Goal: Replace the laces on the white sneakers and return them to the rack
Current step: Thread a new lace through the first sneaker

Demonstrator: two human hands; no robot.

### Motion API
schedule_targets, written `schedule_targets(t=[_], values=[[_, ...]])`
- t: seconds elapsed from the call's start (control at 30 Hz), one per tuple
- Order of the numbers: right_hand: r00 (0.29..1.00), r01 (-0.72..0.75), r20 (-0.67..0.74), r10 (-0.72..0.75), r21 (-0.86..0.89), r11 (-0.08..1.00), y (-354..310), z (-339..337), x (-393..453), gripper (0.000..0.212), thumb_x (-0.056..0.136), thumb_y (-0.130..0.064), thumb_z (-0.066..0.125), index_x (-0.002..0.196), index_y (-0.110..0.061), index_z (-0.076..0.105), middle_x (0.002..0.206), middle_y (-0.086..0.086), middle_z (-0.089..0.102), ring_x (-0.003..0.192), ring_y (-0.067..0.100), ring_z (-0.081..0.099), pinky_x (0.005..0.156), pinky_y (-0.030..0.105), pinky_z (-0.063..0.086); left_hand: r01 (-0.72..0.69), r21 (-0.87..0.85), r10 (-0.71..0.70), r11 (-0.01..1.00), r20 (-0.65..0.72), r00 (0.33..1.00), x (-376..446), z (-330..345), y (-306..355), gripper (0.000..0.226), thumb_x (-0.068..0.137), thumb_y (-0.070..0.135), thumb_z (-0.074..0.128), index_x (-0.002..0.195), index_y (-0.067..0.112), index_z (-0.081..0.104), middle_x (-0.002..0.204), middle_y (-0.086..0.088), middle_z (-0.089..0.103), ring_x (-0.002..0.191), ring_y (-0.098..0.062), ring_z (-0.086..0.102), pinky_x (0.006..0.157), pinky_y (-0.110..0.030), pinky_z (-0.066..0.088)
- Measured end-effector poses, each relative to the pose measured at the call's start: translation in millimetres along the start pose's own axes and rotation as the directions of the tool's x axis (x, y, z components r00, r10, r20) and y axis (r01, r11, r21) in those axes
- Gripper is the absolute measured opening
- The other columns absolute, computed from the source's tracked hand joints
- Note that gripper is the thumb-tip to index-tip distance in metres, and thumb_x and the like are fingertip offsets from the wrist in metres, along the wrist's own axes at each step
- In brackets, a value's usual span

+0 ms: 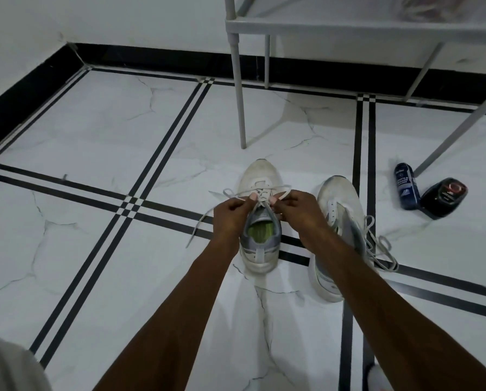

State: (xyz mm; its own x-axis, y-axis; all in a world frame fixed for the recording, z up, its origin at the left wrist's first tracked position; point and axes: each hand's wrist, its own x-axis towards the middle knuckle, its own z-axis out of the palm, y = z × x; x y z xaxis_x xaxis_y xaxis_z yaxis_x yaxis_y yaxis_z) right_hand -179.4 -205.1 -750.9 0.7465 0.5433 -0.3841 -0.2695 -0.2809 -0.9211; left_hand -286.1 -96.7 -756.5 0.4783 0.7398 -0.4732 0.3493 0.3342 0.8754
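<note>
Head view, looking down at a white marble-patterned floor [95, 131] crossed by black double stripes. A white sneaker [260, 218] is taken as the landmark: it is stood upright on the floor, toe pointing away, its green insole showing. Beyond its toe, the grey legs and lowest shelf of a rack [349, 26] are seen against a black skirting board. Just right of the landmark, a second white sneaker [335, 238] is lain tilted on its side, partly covered by the right forearm, with a loose lace [380, 244] heaped against its far side. Further right, well apart, a dark blue bottle [407, 186] and a black bottle [443, 196] are lain touching each other, near a rack leg. Over the landmark's tongue, both hands are held close together. The left hand [230, 214] is curled, pinching one strand of the shoe's lace [199, 227], whose free end trails left across the floor. The right hand [298, 208] is curled likewise, pinching the other strand near the lowest eyelets.
</note>
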Motion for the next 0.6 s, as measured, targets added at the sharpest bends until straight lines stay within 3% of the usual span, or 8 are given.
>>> schedule_targets(t=[0.17, 0.3, 0.4, 0.47, 0.53, 0.6], values=[[0.996, -0.044, -0.071, 0.049, 0.068, 0.997, 0, 2, 3, 0.012, 0.098, -0.009, 0.06, 0.098, 0.001, 0.066, 0.078, 0.014, 0.072, 0.061, 0.016, 0.067, 0.061, 0.03, 0.06, -0.102, 0.094, 0.117, 0.99, -0.176, 0.977, 5, 4, -5, 0.034, 0.09, 0.034, 0.075, 0.074, 0.004, 0.071, 0.07, -0.012, 0.07, 0.068, -0.02, 0.062, 0.073, -0.039, 0.055], [0.97, -0.174, -0.134, 0.202, 0.194, 0.965, 7, 10, 5, 0.02, 0.099, -0.012, 0.058, 0.099, 0.005, 0.067, 0.079, 0.014, 0.073, 0.062, 0.018, 0.064, 0.062, 0.03, 0.057, -0.115, 0.169, 0.151, 0.979, -0.219, 0.964, 0, 8, -6, 0.039, 0.098, 0.036, 0.064, 0.092, -0.002, 0.07, 0.088, -0.016, 0.073, 0.086, -0.027, 0.069, 0.074, -0.034, 0.051], [0.982, -0.151, -0.075, 0.174, 0.248, 0.957, 3, 9, -1, 0.016, 0.098, -0.011, 0.059, 0.104, 0.0, 0.068, 0.09, 0.013, 0.074, 0.073, 0.017, 0.068, 0.063, 0.027, 0.056, -0.071, 0.124, 0.097, 0.99, -0.217, 0.971, 5, 4, -5, 0.03, 0.098, 0.034, 0.064, 0.088, 0.006, 0.07, 0.088, -0.01, 0.074, 0.089, -0.029, 0.071, 0.086, -0.045, 0.058], [0.994, -0.095, -0.024, 0.103, 0.229, 0.969, -8, 3, -6, 0.013, 0.098, -0.016, 0.06, 0.102, -0.007, 0.069, 0.1, 0.006, 0.075, 0.087, 0.015, 0.069, 0.069, 0.026, 0.053, -0.032, 0.069, 0.045, 0.997, -0.19, 0.981, 10, -2, 0, 0.026, 0.096, 0.036, 0.065, 0.089, 0.012, 0.07, 0.09, -0.007, 0.075, 0.09, -0.028, 0.071, 0.084, -0.048, 0.059], [0.998, -0.061, 0.018, 0.059, 0.202, 0.977, -23, -1, -9, 0.013, 0.099, -0.026, 0.06, 0.099, -0.016, 0.068, 0.106, -0.003, 0.076, 0.098, 0.012, 0.067, 0.076, 0.028, 0.048, -0.048, 0.0, 0.047, 0.999, -0.164, 0.985, 9, -8, 15, 0.023, 0.099, 0.033, 0.062, 0.092, 0.012, 0.068, 0.096, -0.004, 0.075, 0.093, -0.024, 0.068, 0.077, -0.037, 0.056], [0.999, -0.036, 0.043, 0.028, 0.201, 0.979, -42, 1, -10, 0.016, 0.1, -0.032, 0.056, 0.1, -0.022, 0.068, 0.107, -0.008, 0.075, 0.102, 0.011, 0.065, 0.079, 0.03, 0.045, -0.101, -0.034, 0.096, 0.994, -0.123, 0.988, 7, -11, 35, 0.022, 0.103, 0.03, 0.056, 0.094, 0.013, 0.067, 0.098, 0.0, 0.075, 0.095, -0.019, 0.067, 0.081, -0.034, 0.052]])
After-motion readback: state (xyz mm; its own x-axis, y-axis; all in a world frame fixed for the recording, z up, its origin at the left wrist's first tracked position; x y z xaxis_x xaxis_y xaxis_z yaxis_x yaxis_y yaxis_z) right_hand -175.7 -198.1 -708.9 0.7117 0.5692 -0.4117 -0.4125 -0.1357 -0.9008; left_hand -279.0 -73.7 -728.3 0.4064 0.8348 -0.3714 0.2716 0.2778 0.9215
